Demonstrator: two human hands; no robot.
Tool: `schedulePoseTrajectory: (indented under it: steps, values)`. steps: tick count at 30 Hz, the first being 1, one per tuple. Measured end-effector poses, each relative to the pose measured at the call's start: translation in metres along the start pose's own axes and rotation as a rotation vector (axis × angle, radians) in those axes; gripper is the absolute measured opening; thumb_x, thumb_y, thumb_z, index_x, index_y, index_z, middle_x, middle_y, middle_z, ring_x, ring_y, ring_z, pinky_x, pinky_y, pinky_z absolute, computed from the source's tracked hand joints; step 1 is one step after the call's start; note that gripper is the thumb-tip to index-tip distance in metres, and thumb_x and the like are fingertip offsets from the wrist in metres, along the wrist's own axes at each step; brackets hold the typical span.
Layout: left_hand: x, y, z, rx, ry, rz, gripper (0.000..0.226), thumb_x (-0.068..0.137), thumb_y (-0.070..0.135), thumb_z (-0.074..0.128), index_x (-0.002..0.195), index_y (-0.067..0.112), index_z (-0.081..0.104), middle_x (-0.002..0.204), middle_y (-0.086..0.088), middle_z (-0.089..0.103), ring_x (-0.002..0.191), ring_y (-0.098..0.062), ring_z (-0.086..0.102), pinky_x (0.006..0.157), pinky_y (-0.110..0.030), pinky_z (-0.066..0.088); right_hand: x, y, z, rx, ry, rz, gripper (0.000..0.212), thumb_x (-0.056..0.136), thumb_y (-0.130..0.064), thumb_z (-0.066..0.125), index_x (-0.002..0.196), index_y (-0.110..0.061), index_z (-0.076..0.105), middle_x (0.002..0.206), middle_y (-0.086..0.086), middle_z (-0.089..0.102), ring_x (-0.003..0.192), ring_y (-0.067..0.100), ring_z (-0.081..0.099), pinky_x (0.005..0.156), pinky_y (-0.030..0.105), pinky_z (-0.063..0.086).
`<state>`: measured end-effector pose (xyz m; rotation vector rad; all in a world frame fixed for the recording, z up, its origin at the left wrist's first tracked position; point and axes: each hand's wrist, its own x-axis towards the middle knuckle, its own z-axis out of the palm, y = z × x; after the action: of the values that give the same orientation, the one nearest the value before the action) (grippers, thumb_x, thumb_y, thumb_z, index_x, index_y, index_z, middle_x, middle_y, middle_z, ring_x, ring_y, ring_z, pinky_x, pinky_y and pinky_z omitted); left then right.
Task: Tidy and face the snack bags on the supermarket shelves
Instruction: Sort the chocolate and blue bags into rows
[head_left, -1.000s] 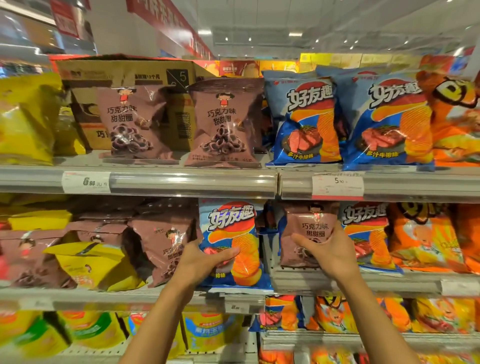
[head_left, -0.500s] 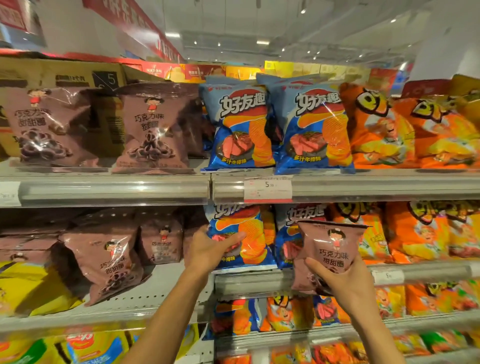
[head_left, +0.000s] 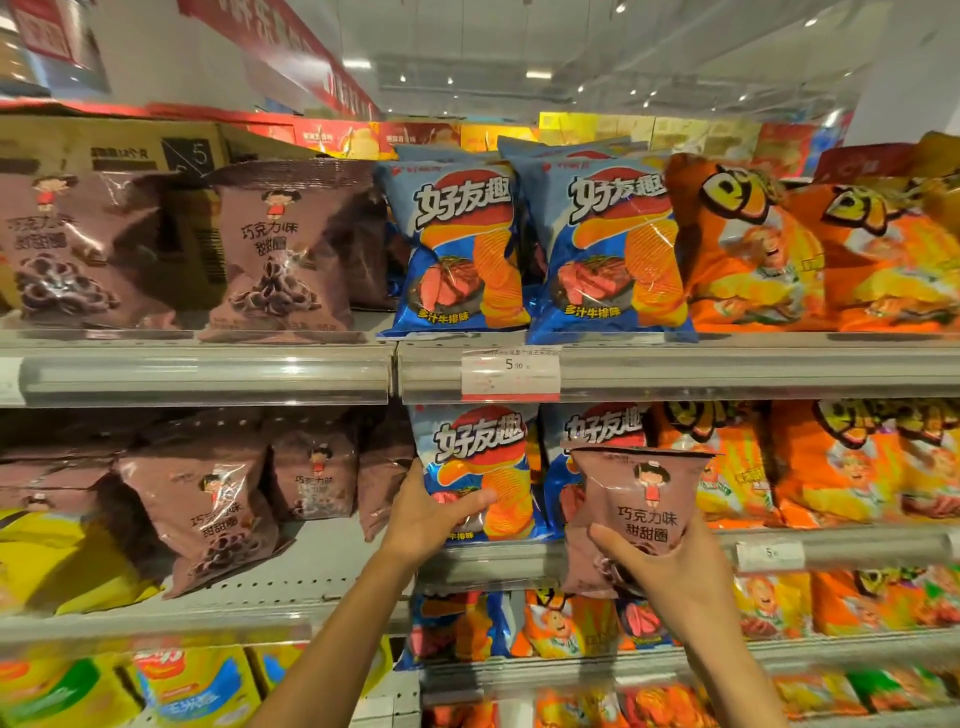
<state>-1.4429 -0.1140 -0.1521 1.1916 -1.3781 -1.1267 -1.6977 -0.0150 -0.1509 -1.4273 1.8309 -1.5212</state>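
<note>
Left hand (head_left: 434, 514) gripped lower left corner of blue chip bag (head_left: 480, 473), thumb across its front. Blue chip bag stood upright on middle shelf, directly below price tag (head_left: 510, 373). Right hand (head_left: 660, 564) held brown snack bag (head_left: 636, 512) by its bottom, upright, front outward, off shelf, below and right of price tag, overlapping neighbouring blue bag.
</note>
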Motion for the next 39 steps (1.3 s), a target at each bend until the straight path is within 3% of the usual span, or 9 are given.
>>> schedulePoseTrajectory:
  steps: [4,7,12,14,19,27,32,35,39]
  values:
    - [-0.003,-0.001,0.001,0.000,0.004,-0.004,0.079,0.056,0.042,0.090,0.122,0.011,0.060,0.108,-0.007,0.074,0.100,-0.026,0.072,0.096,-0.053,0.054,-0.005,-0.006,0.007,0.020,-0.028,0.024,0.075,0.055,-0.054,0.090,0.115,-0.025,0.055,0.101,-0.010,0.070,0.092,0.015,0.067,0.080,0.037,0.055]
    - [-0.005,-0.004,-0.001,0.017,0.028,-0.010,0.087,0.049,0.049,0.090,0.123,0.019,0.057,0.110,0.001,0.073,0.102,-0.016,0.071,0.097,-0.044,0.055,-0.014,-0.011,0.014,0.019,-0.023,0.013,0.070,0.057,-0.051,0.091,0.113,-0.025,0.057,0.096,-0.012,0.071,0.087,0.009,0.068,0.069,0.028,0.053]
    - [-0.012,-0.013,-0.014,0.077,0.011,0.096,0.081,0.047,0.058,0.089,0.117,0.036,0.055,0.105,0.023,0.068,0.097,0.006,0.065,0.079,-0.010,0.051,-0.036,-0.024,0.037,0.039,0.003,-0.011,0.075,0.055,-0.052,0.091,0.119,-0.026,0.061,0.100,-0.013,0.074,0.090,0.005,0.070,0.071,0.022,0.052]
    - [-0.019,-0.021,-0.031,0.121,0.023,0.157,0.072,0.051,0.062,0.086,0.111,0.039,0.053,0.100,0.024,0.066,0.094,0.013,0.061,0.073,-0.004,0.047,-0.048,-0.034,0.053,0.045,0.024,-0.011,0.076,0.054,-0.054,0.090,0.119,-0.025,0.062,0.101,-0.013,0.074,0.090,0.002,0.070,0.070,0.019,0.051]
    - [-0.039,-0.048,-0.108,0.380,0.108,0.253,0.068,0.069,0.081,0.064,0.113,0.029,0.057,0.108,0.010,0.060,0.103,-0.009,0.056,0.088,-0.027,0.046,-0.075,-0.061,0.105,0.092,0.038,-0.003,0.075,0.055,-0.057,0.087,0.118,-0.027,0.061,0.102,-0.013,0.074,0.091,0.001,0.069,0.077,0.031,0.058]
    - [-0.072,-0.098,-0.218,1.041,0.163,0.429,0.033,0.091,0.043,0.067,0.086,0.010,0.066,0.089,-0.009,0.060,0.088,-0.033,0.058,0.075,-0.045,0.050,-0.107,-0.105,0.198,0.187,0.032,-0.041,0.077,0.055,-0.058,0.087,0.121,-0.030,0.059,0.109,-0.009,0.073,0.099,0.010,0.071,0.084,0.039,0.059]
    - [-0.082,-0.101,-0.234,0.988,0.132,0.447,0.028,0.092,0.034,0.069,0.079,0.010,0.070,0.083,-0.007,0.061,0.082,-0.029,0.059,0.070,-0.043,0.048,-0.100,-0.115,0.260,0.084,0.000,-0.043,0.067,0.056,-0.052,0.093,0.108,-0.039,0.052,0.097,-0.027,0.062,0.082,-0.014,0.061,0.066,0.005,0.045]
    - [-0.083,-0.101,-0.233,0.891,0.158,0.439,0.023,0.085,0.029,0.077,0.072,0.010,0.072,0.077,-0.004,0.062,0.075,-0.026,0.060,0.064,-0.040,0.050,-0.086,-0.108,0.286,0.002,-0.025,-0.040,0.066,0.061,-0.044,0.094,0.105,-0.015,0.056,0.085,-0.005,0.065,0.072,0.010,0.061,0.064,0.024,0.047]
    - [-0.085,-0.105,-0.230,0.743,0.189,0.352,0.026,0.089,0.034,0.072,0.077,0.011,0.074,0.082,0.001,0.060,0.083,-0.019,0.055,0.072,-0.040,0.046,-0.074,-0.082,0.301,-0.035,-0.123,0.097,0.061,0.063,-0.043,0.093,0.104,-0.015,0.058,0.088,-0.005,0.070,0.081,0.017,0.068,0.071,0.034,0.056]
